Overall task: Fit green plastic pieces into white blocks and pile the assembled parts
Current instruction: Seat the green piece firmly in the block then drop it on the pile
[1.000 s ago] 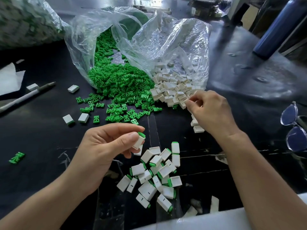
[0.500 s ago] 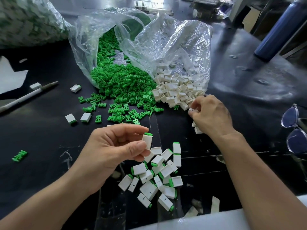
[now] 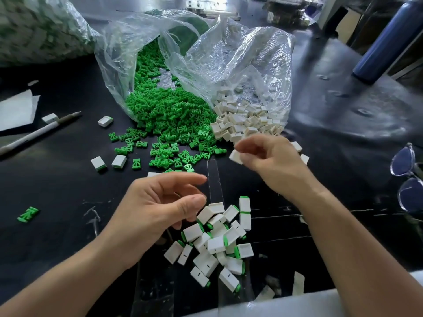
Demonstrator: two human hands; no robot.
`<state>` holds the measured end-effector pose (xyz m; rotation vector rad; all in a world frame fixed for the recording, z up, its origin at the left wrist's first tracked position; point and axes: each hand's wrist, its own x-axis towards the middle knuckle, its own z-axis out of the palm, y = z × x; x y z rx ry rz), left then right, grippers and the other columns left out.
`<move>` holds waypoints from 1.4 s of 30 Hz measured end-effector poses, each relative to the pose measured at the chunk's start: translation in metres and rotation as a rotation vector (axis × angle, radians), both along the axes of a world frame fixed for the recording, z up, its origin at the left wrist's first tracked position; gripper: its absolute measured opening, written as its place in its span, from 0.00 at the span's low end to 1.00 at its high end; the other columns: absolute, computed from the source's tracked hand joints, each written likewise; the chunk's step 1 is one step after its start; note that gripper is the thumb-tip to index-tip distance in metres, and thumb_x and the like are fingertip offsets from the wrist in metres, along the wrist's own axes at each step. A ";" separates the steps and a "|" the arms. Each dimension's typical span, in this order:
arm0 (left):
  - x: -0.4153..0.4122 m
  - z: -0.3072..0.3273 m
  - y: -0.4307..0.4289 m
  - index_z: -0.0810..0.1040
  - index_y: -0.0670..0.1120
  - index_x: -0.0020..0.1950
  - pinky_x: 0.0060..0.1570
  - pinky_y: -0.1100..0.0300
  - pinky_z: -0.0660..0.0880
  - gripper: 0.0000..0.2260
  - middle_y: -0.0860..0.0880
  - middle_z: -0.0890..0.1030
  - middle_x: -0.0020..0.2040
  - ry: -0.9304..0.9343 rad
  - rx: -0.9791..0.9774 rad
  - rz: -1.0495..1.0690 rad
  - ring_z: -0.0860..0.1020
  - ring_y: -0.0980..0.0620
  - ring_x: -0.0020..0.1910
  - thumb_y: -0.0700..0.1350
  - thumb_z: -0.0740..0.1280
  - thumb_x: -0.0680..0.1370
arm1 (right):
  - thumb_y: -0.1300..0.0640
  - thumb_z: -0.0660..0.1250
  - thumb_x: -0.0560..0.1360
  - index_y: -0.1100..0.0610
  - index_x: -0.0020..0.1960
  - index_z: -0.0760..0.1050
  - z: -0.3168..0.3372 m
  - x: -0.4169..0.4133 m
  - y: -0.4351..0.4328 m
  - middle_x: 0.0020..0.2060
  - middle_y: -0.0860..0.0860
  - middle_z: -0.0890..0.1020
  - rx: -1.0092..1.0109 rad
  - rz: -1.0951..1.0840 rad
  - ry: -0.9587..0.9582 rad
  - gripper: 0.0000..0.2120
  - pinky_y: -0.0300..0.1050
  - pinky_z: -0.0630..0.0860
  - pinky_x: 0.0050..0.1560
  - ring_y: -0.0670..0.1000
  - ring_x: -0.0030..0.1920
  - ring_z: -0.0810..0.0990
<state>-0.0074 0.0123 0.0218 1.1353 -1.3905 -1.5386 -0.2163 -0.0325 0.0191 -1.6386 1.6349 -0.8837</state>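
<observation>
**Right hand pinches a block; left hand loose by the pile**

The right hand (image 3: 270, 165), just right of centre, pinches one white block (image 3: 235, 156) between thumb and fingertips. The block sticks out at the hand's 9 o'clock, lifted clear of the table (image 3: 57, 191). The left hand (image 3: 160, 209) is at 7 o'clock from the right one. Its fingers are loosely curled, thumb and forefinger apart, and nothing is held between them.

The pile (image 3: 217, 243) of assembled parts, white with green ends showing, lies on the table at 6 o'clock in the view, at the left hand's 4 o'clock. Whether the left fingertips touch it cannot be told.

At 12 o'clock a clear bag (image 3: 119, 65) lies with its mouth toward the person, and green pieces (image 3: 169, 110) spill from it onto the table. A second bag (image 3: 251, 60) lies against it at 3 o'clock, with white blocks (image 3: 247, 120) heaped at its mouth. The right hand is just at 6 o'clock of that heap.

Two strays (image 3: 98, 162) lie side by side at 9 o'clock from centre. A pen (image 3: 39, 131) lies at 9 to 10 o'clock, beside some paper (image 3: 16, 108). One lone green piece (image 3: 28, 213) lies at 8 o'clock. Glasses (image 3: 407, 179) sit at the 3 o'clock edge, and a blue bottle (image 3: 384, 42) stands at 2 o'clock.
</observation>
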 end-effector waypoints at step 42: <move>-0.007 -0.002 -0.004 0.79 0.38 0.38 0.31 0.67 0.76 0.09 0.39 0.83 0.35 0.013 0.020 0.095 0.81 0.53 0.31 0.38 0.71 0.59 | 0.60 0.66 0.74 0.57 0.50 0.73 -0.027 0.035 -0.008 0.40 0.47 0.73 -0.168 0.161 0.385 0.05 0.40 0.68 0.46 0.48 0.43 0.73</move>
